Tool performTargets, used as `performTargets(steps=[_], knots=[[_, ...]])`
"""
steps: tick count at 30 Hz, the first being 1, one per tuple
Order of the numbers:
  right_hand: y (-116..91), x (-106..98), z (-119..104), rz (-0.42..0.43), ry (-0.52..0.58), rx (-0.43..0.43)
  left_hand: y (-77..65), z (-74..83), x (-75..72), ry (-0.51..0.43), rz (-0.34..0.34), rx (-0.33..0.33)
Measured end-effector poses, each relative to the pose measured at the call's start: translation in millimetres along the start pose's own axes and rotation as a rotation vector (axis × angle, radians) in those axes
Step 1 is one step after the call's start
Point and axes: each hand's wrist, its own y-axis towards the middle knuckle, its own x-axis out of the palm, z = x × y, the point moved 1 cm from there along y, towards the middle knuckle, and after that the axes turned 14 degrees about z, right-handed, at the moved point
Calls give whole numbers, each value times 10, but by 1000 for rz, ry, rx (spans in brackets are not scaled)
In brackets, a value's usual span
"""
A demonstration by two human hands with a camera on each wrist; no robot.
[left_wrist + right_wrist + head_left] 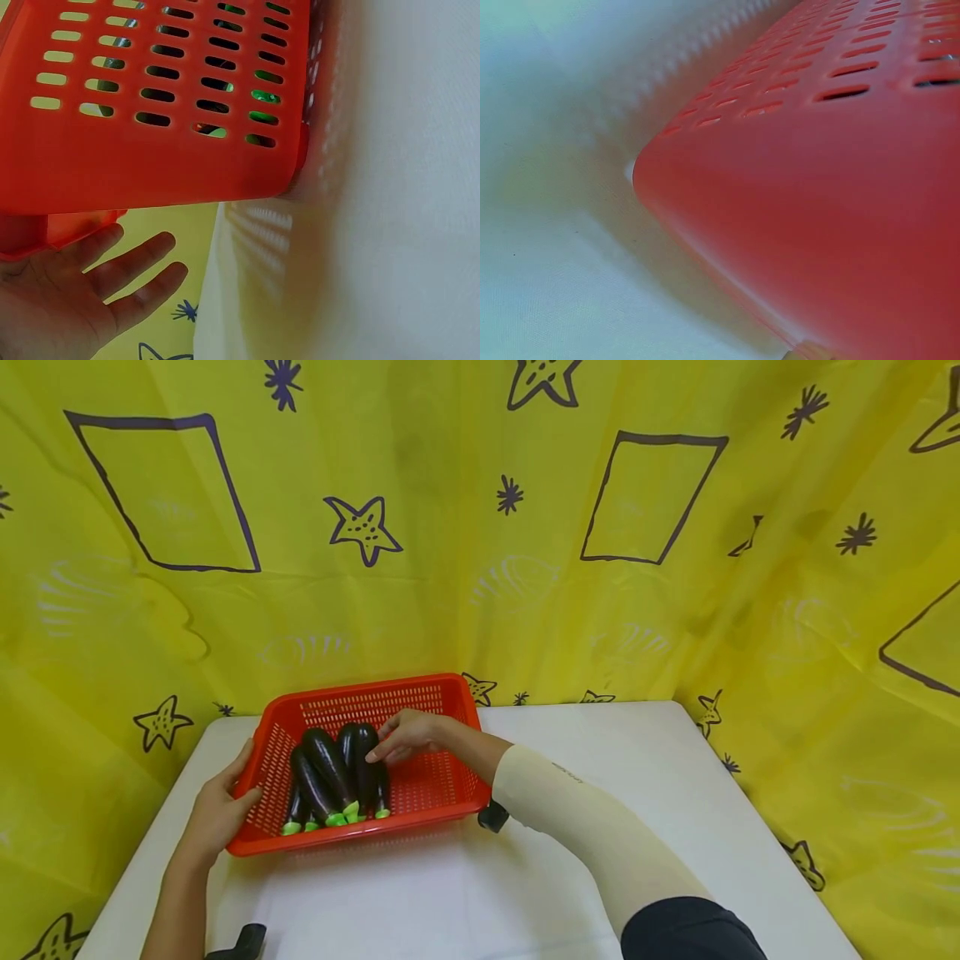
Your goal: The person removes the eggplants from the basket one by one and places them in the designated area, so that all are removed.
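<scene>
A red plastic basket (pixel 442 814) with slotted walls holds several dark purple eggplants (pixel 322 768) with green stem ends, bunched on its left side. The left hand (pixel 217 810) holds the basket's left rim, thumb over the edge. In the left wrist view, the same hand (pixel 67 300) has its fingers spread below the rim, beside the outer wall (pixel 150 165). The right hand (pixel 408 735) reaches inside the basket and grips an eggplant at the right of the bunch; its fingertips are partly hidden. The right wrist view is mostly filled by the basket's outside corner (pixel 817 180).
The basket rests on a white table (pixel 600 760), near its back edge. A yellow curtain (pixel 435 610) with dark starfish drawings hangs behind and at both sides. Black wrist straps (pixel 247 939) show on the arms; the right arm wears a pale sleeve (pixel 585 810).
</scene>
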Motion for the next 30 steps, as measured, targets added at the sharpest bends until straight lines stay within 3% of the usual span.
performTargets(steps=[23,30], knots=[[10,12,0,50,37,-29,13,64,11,-45,1,8],[-2,28,27,43,-7,-41,15,47,32,-49,-5,-7]])
